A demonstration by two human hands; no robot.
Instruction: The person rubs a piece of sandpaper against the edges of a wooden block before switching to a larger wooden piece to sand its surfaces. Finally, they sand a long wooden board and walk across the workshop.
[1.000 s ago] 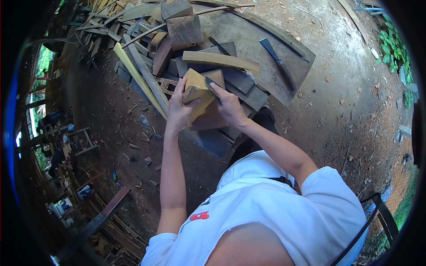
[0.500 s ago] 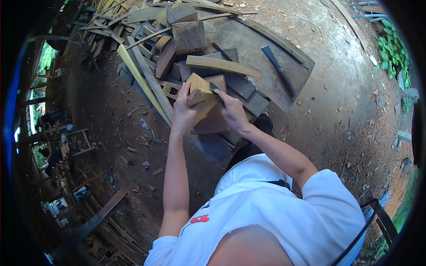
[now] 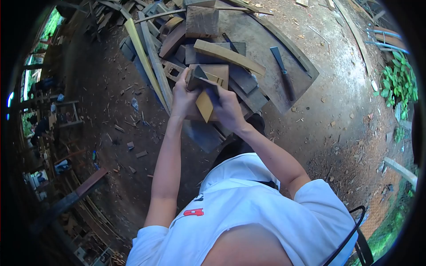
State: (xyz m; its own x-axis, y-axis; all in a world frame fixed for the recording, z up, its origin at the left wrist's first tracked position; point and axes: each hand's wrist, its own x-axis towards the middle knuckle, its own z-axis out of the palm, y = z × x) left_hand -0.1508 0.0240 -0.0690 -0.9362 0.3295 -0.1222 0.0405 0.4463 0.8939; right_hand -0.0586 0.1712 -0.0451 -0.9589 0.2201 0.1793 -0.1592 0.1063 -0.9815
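My left hand (image 3: 181, 98) is wrapped round a yellowish wooden block (image 3: 205, 107), held tilted above the pile of wood. My right hand (image 3: 227, 105) grips a dark, flat-bladed tool (image 3: 202, 75) whose blade points up and left, close over the block. The fingers hide much of the block and the tool's grip, so its exact kind does not show. Just below them is a brown wooden piece (image 3: 220, 71). A curved light-wood strip (image 3: 228, 55) lies beyond my hands. Further right, a chisel (image 3: 282, 71) with a dark handle rests on a wide board (image 3: 299, 82).
Dark wood blocks (image 3: 202, 22) are stacked at the far side. A long yellow strip (image 3: 142, 62) slants along the left of the pile. Wood scraps litter the dirt floor (image 3: 310, 146). A leafy plant (image 3: 396, 82) grows at the right, and lumber stands in the dim left side.
The block has been turned, so a pale diamond-shaped face shows below my fingers. My right hand has shifted the dark tool leftward over it. The whole view has also tilted slightly.
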